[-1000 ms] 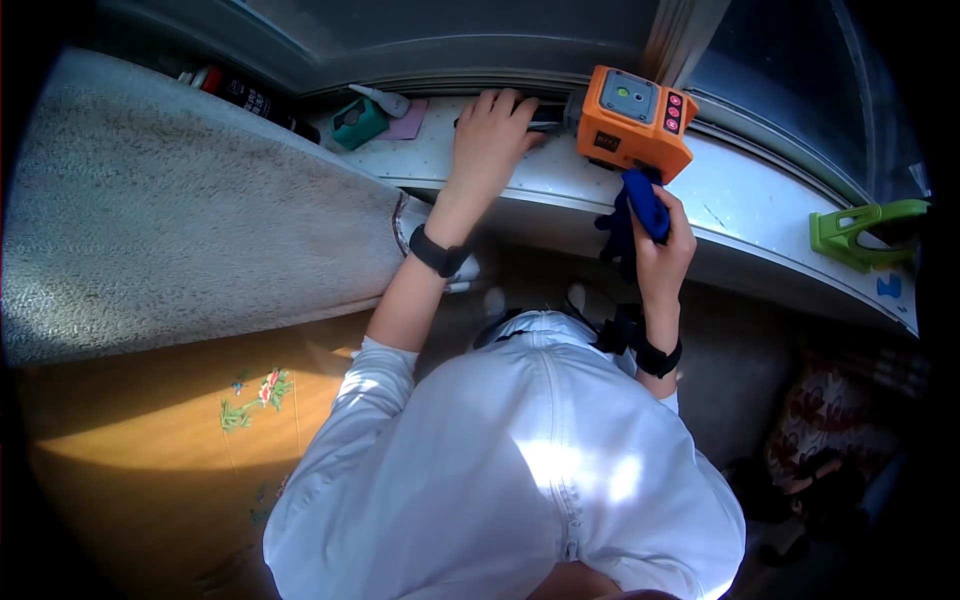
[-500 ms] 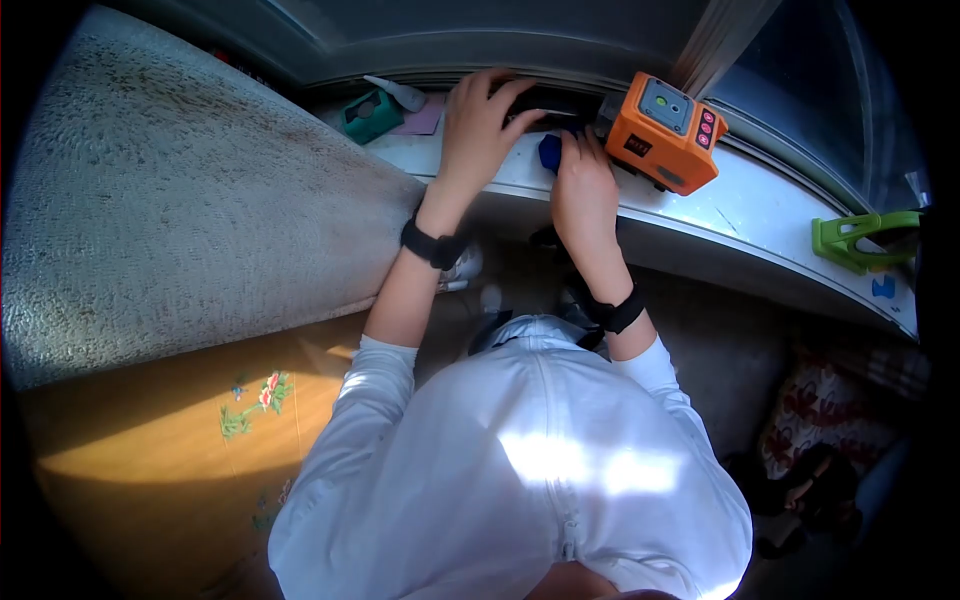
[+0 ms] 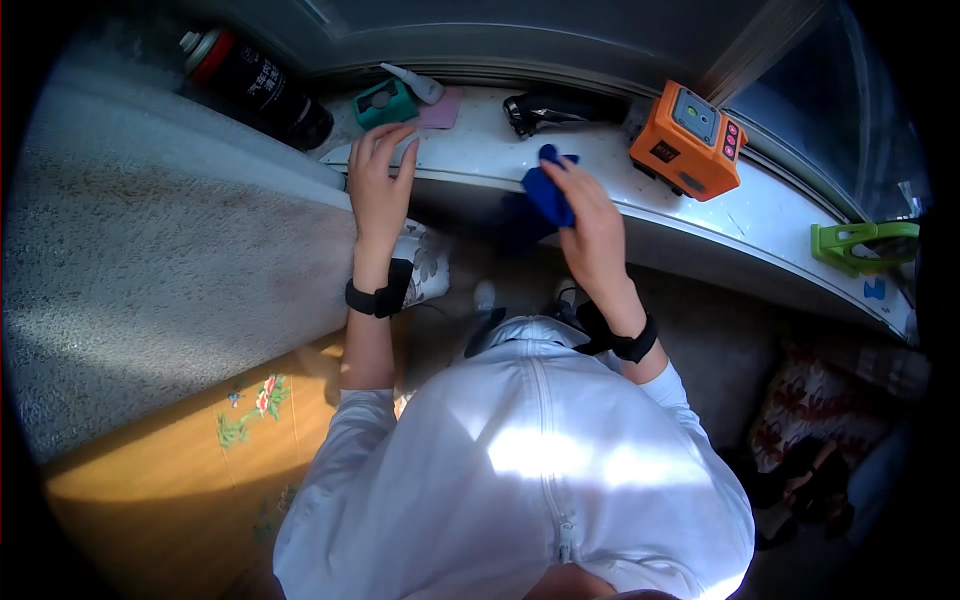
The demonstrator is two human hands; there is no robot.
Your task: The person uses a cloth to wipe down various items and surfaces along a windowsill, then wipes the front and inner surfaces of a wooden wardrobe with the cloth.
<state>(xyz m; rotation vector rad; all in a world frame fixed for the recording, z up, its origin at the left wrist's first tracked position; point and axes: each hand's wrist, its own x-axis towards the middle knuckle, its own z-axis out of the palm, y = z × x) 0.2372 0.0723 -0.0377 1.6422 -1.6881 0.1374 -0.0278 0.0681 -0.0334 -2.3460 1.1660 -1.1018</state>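
Observation:
My right hand (image 3: pixel 595 220) is closed on a dark blue cloth (image 3: pixel 546 196), which hangs over the front edge of the white windowsill (image 3: pixel 480 150). Behind it on the sill lies a glossy black object (image 3: pixel 565 110), perhaps an electric shaver; the hand is apart from it. My left hand (image 3: pixel 380 190) holds nothing, its fingers parted and slightly curled above the sill's left end. Nearest to those fingertips are a green box-like item with a dark opening (image 3: pixel 385 103), a small white nozzle bottle (image 3: pixel 415 84) and a pink paper square (image 3: pixel 440 108).
An orange laser level (image 3: pixel 685 140) stands on the sill, right of my right hand. Farther right is a green-framed stand (image 3: pixel 862 243). At left, a black spray can (image 3: pixel 262 88) rests by a grey textured surface (image 3: pixel 180 270). Window frames border the sill behind.
My left hand has moved left and toward me, off the black object, baring it. My right hand has drawn the blue cloth out to the sill's front edge. The spray can has come into view.

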